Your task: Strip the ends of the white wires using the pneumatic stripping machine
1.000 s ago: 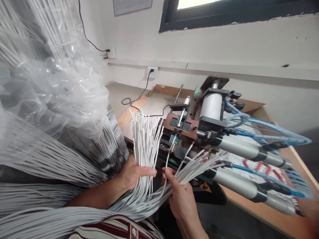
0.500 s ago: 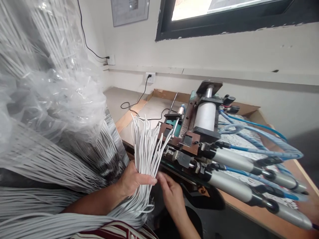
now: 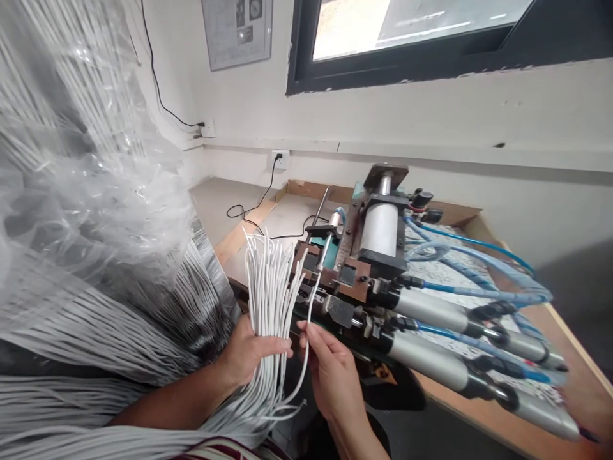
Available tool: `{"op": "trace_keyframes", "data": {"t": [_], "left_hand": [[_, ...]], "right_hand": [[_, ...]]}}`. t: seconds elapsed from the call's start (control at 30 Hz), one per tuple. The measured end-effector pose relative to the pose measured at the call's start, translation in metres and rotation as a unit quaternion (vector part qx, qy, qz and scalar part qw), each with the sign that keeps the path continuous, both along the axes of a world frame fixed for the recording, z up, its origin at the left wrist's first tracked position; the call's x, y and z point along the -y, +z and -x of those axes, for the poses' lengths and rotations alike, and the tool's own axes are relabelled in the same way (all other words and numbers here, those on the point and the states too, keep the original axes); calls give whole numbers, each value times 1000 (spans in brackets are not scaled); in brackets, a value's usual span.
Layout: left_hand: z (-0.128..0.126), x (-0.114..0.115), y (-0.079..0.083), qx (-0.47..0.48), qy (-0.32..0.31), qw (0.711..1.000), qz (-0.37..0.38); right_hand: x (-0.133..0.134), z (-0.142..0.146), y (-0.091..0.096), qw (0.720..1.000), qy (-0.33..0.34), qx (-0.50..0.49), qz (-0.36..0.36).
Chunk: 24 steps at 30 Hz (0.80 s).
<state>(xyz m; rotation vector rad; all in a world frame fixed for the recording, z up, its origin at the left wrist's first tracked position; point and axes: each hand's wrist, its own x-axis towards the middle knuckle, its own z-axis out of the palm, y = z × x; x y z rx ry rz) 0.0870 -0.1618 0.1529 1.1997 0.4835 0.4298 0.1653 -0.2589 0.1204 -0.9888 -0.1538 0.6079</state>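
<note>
A thick bundle of white cables (image 3: pixel 268 300) stands upright in my left hand (image 3: pixel 253 351), whose fingers and thumb wrap round it. My right hand (image 3: pixel 330 364), just to the right, pinches a single white cable (image 3: pixel 310 313) between thumb and fingertips. That cable stands apart from the bundle, its upper end near the small rod and clamp parts of the pneumatic machine (image 3: pixel 352 275). Lower down it curves back toward the bundle. The ends of the bundled cables fan out loosely at the top.
Long grey-white cables (image 3: pixel 96 326), partly wrapped in clear plastic (image 3: pixel 129 217), fill the left side. Silver air cylinders (image 3: pixel 426 361) and blue hoses (image 3: pixel 479 243) spread over the wood-edged table (image 3: pixel 483 415) at right. A black power cord (image 3: pixel 261 204) runs to a wall socket.
My right hand has drawn one cable away from the bundle and raised it upright by the machine. My left hand still grips the bundle. The view has shifted slightly.
</note>
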Motion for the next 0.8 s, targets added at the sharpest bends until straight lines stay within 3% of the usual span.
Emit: {"op": "trace_keyframes", "data": {"t": [0.17, 0.27, 0.4, 0.5, 0.67, 0.8], "left_hand": [[-1, 0, 1, 17, -13, 1000, -1], [-1, 0, 1, 28, -21, 999, -5], [0, -2, 2, 50, -20, 998, -21], [0, -2, 3, 43, -14, 999, -11], [-4, 0, 4, 13, 5, 1000, 21], [-5, 0, 2, 5, 18, 1000, 0]], "right_hand": [[-4, 1, 15, 992, 85, -79, -47], [-6, 5, 15, 987, 140, -72, -26], [-6, 12, 8, 999, 42, -8, -6], [-5, 14, 4, 1000, -10, -17, 7], [-6, 10, 5, 998, -21, -50, 15], [-8, 5, 11, 997, -10, -70, 7]]}}
